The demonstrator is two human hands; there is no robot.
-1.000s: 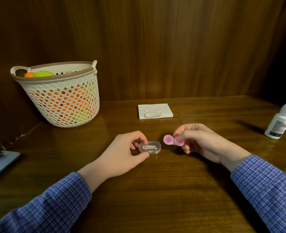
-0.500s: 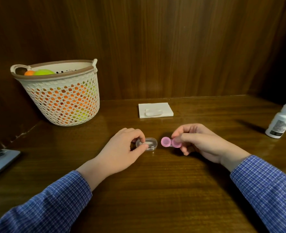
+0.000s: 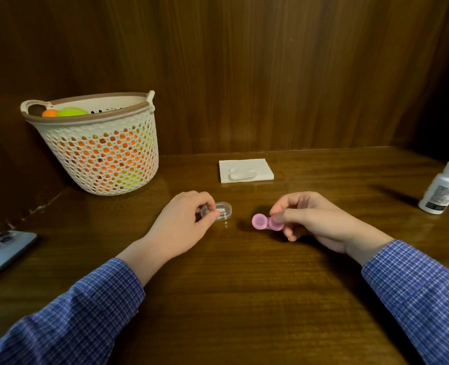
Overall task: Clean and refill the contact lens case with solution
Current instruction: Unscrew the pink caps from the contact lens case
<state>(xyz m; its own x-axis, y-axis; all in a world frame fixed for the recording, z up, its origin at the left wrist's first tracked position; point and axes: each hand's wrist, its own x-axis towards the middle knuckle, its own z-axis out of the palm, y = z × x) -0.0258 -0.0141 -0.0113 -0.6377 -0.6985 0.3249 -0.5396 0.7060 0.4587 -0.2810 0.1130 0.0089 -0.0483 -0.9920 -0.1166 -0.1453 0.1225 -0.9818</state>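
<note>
A pink two-well contact lens case (image 3: pixel 264 222) sits just above the wooden table, pinched at its right well by the thumb and fingers of my right hand (image 3: pixel 315 219). Its left well stands free and uncovered. To the left, my left hand (image 3: pixel 181 227) pinches a small clear plastic box (image 3: pixel 220 210) that rests on the table, with something white inside. A white solution bottle (image 3: pixel 443 187) with a white cap stands at the far right edge.
A folded white tissue (image 3: pixel 245 170) with a small white piece on it lies near the back wall. A perforated cream basket (image 3: pixel 99 143) with orange and green balls stands back left. A phone (image 3: pixel 2 248) lies at the left edge.
My left hand has slid the clear box left and a little farther back, away from the pink case. My right hand with the pink case has hardly moved.
</note>
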